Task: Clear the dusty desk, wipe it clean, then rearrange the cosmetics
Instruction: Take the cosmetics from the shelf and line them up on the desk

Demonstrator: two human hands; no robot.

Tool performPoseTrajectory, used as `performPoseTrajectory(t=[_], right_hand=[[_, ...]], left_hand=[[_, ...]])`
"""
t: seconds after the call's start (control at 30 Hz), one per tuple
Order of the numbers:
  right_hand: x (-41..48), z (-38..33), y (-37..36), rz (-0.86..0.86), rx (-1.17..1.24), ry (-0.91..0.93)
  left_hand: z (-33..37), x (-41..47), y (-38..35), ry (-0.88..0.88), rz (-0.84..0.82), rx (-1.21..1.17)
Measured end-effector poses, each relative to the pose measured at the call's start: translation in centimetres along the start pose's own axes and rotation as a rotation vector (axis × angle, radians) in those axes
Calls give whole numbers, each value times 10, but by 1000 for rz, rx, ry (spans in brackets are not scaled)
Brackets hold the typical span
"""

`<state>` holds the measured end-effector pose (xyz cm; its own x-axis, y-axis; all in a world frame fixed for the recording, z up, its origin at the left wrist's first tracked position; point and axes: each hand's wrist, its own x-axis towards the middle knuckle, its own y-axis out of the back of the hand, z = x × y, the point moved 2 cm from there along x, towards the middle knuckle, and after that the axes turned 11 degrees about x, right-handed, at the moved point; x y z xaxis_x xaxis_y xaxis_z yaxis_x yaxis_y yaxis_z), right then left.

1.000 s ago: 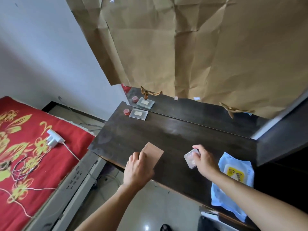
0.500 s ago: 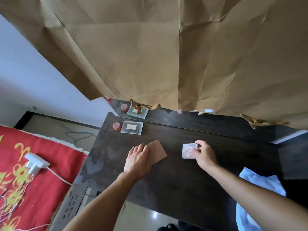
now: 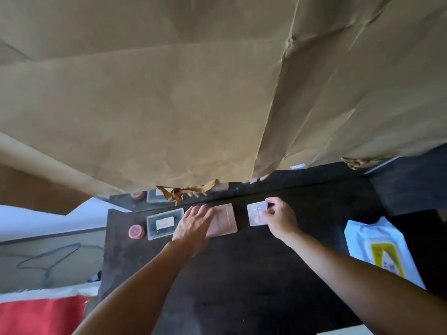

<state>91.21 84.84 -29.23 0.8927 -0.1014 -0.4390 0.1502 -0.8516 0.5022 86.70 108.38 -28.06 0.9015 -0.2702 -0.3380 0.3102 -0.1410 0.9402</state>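
Observation:
On the dark desk, along its back edge, several cosmetics lie in a row. A small round red pot is leftmost, then a clear rectangular case. My left hand rests flat on the left part of a flat pink palette, fingers straight. To the right, my right hand pinches a small clear square compact that lies on the desk.
A large sheet of brown paper hangs over the mirror behind the desk. A blue and white wet-wipe pack lies at the right desk edge. Red bedding and a floor with a wire hanger are at the left.
Both hands slid their items from the desk's front toward the back edge. The pink palette now lies beside the clear case, the compact to its right. The camera tilted up.

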Motion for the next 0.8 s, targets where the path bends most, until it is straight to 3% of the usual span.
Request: performPoseTrajectory(t=[0.13,0.4,0.57,0.8], right_hand=[[3,-12,-18,105,-87,16],[-11,-6,-38,146,-179,14],[-24,5,-9,190,-84,-65],[-68,47,67,279,-13,-4]], left_hand=[[-13,4,-1,-72,80,-40],[-20,-8,-3,-80,55,17],[0,-15,10,-87,95,-19],[81,-20,48,-149,73,-81]])
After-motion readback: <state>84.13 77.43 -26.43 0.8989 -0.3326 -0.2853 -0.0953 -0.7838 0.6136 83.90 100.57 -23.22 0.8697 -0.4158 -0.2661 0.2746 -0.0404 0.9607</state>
